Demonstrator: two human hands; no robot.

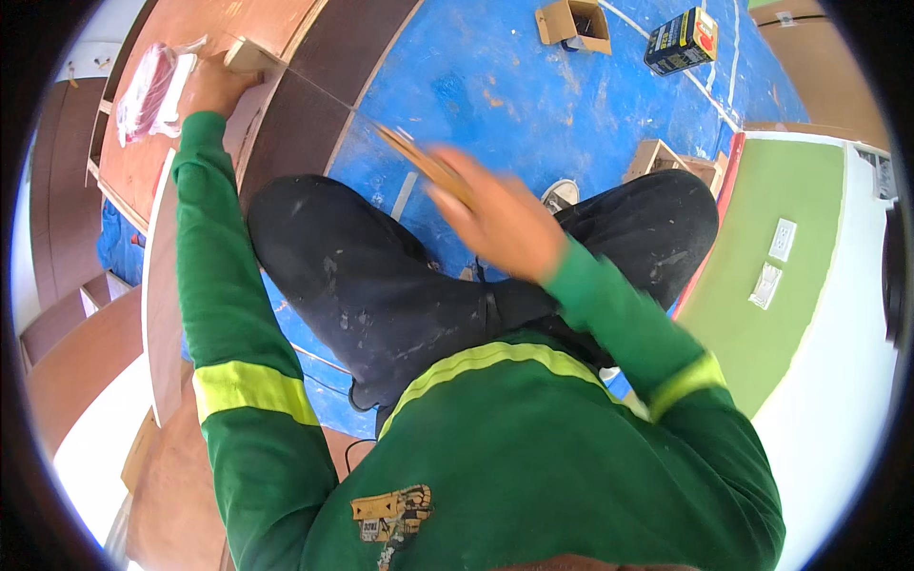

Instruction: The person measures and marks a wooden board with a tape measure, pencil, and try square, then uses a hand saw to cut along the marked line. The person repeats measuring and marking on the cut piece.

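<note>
My left hand (pixel 214 88) reaches far forward at the upper left, its fingers closed about the edge of a pale wooden piece (pixel 249 56) on the wooden cabinet (pixel 261 19). Some of those fingers are hidden. Beside this hand lies a pink bundle in clear plastic (pixel 148 90). Above my lap, my right hand (pixel 505 221) is closed on a thin, flat wood-coloured stick (pixel 421 158) that points up and left toward the cabinet's dark edge. Motion blurs the hand and the stick, and the stick's exact kind does not show.
A blue floor covering (pixel 466 86) spreads ahead. On it stand an open cardboard box (pixel 575 26), a dark printed carton (pixel 682 42) and a wooden crate-like frame (pixel 657 160). My bent knees flank the middle. To the right is a green and white wall with a socket plate (pixel 783 240).
</note>
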